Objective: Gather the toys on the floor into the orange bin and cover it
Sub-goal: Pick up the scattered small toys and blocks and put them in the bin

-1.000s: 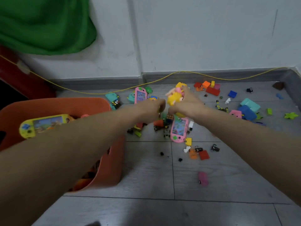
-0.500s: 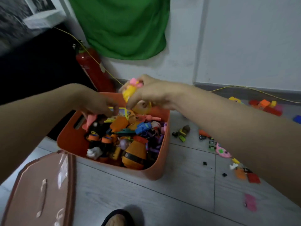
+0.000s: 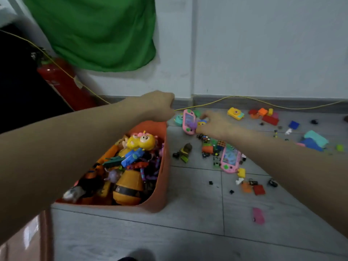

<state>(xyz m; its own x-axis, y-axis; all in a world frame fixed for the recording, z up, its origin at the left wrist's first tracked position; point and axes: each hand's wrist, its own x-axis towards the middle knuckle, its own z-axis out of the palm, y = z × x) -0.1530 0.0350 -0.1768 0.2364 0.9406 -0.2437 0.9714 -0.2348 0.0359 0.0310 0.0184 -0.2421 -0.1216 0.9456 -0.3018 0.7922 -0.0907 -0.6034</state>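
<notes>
Right hand (image 3: 212,125) hides the toy (image 3: 202,123) beneath.

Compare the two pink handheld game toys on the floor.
The far pink handheld lies near the wall, beside the bin's far corner, with the right hand on it; the near pink handheld lies untouched, closer to the camera. The far one sits beside a teal toy; the near one sits among small cubes and blocks. Both are pink with picture screens, lying face up.
</notes>
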